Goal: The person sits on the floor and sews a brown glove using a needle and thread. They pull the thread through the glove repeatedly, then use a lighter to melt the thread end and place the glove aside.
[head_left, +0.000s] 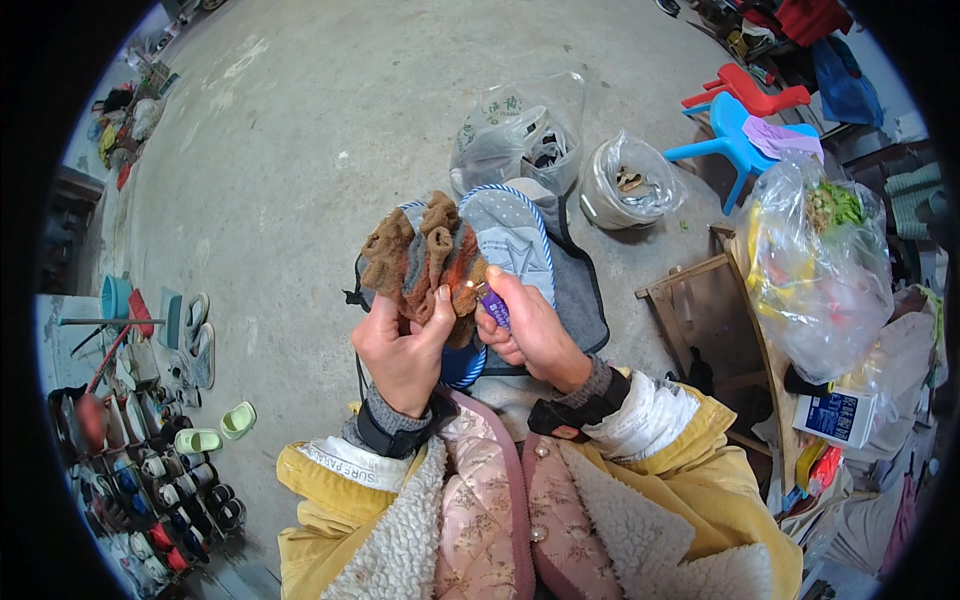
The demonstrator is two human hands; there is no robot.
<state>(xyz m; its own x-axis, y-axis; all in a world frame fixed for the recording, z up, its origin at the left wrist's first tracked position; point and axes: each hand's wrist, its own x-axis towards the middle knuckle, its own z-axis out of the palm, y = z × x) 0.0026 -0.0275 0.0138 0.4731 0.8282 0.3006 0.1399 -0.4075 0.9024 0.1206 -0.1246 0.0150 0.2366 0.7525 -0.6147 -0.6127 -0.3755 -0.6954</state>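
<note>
My left hand (401, 345) pinches a bunched, fuzzy brown knitted piece (392, 250) with finger-like tubes and grey and orange bands; it looks like a glove. In my right hand (538, 335) is a purple lighter (493, 305), its metal top against the right side of the knit. An orange glow shows on the fabric beside that top; whether it is a flame, I cannot tell. Below the hands lies a light grey slipper-like piece (515, 245) with a star and blue-striped edging. Dark grey cloth (578, 290) spreads beneath it.
Beyond the cloth stand a clear plastic bag (520, 135) and a bag-lined bucket (625, 190). To the right are a wooden frame (690, 290), a large filled plastic bag (815, 270), and blue (735, 145) and red (745, 90) chairs. Shoes on a rack (165, 480) and green slippers (238, 420) lie left.
</note>
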